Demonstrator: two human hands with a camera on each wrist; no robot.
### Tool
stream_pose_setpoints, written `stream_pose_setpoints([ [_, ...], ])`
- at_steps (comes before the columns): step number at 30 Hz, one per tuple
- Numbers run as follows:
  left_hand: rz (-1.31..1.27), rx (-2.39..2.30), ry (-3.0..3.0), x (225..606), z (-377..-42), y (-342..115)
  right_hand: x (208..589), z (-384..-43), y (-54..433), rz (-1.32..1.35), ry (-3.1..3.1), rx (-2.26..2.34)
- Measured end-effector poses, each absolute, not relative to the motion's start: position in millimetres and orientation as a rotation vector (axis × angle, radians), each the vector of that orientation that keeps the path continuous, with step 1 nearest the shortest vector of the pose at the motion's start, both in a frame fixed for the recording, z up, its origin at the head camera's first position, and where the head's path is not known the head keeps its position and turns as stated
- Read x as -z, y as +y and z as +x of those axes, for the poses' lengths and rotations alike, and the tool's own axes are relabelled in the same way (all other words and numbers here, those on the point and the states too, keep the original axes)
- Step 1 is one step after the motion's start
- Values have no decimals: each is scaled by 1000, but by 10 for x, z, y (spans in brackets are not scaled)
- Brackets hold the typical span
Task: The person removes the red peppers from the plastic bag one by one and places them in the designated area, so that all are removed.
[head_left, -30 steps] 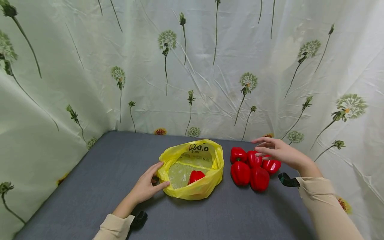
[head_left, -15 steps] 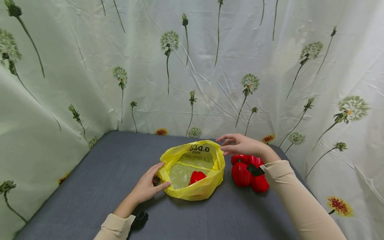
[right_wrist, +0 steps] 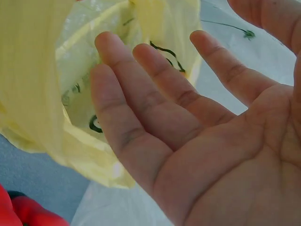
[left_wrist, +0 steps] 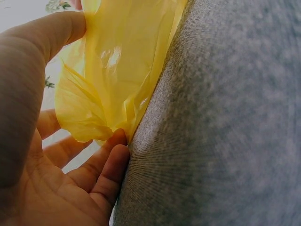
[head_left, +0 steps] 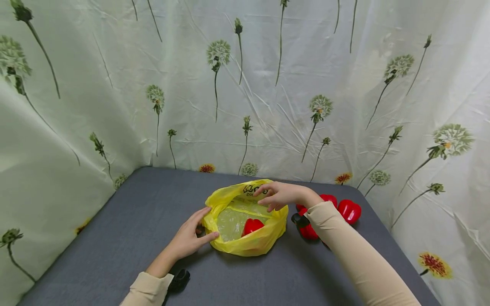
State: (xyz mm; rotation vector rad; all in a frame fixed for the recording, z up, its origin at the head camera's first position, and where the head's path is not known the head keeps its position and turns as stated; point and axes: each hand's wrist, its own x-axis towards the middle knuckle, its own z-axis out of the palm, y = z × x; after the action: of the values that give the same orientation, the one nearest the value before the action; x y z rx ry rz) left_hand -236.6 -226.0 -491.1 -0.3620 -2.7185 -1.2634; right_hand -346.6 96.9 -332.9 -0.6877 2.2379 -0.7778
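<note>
A yellow plastic bag (head_left: 245, 247) stands with its mouth open on the dark grey table. Inside it lies one red bell pepper (head_left: 252, 226). My left hand (head_left: 185, 240) holds the bag's left side, thumb and index finger at the rim. In the left wrist view its lower fingers curl against the bag (left_wrist: 117, 70) near the table. My right hand (head_left: 285, 194) hovers over the right part of the bag's opening, holding nothing, its fingers loosely bent. More red bell peppers (head_left: 349, 211) lie right of the bag, partly hidden by my right forearm.
A pale curtain (head_left: 183, 85) with printed dandelions hangs behind the table and along its sides. The grey tabletop (head_left: 126, 221) stretches left of the bag. Black wrist straps show at both sleeves.
My right hand has moved left from above the loose peppers to over the bag's opening, empty throughout. The left hand, bag and the pepper inside stay in place.
</note>
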Motion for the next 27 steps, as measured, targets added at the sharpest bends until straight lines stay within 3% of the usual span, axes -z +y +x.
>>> stream_pose_setpoints([
  [27, -361, 1253, -2720, 4911, -2360, -2261, 3548, -3393, 712, -577, 2089, 649],
])
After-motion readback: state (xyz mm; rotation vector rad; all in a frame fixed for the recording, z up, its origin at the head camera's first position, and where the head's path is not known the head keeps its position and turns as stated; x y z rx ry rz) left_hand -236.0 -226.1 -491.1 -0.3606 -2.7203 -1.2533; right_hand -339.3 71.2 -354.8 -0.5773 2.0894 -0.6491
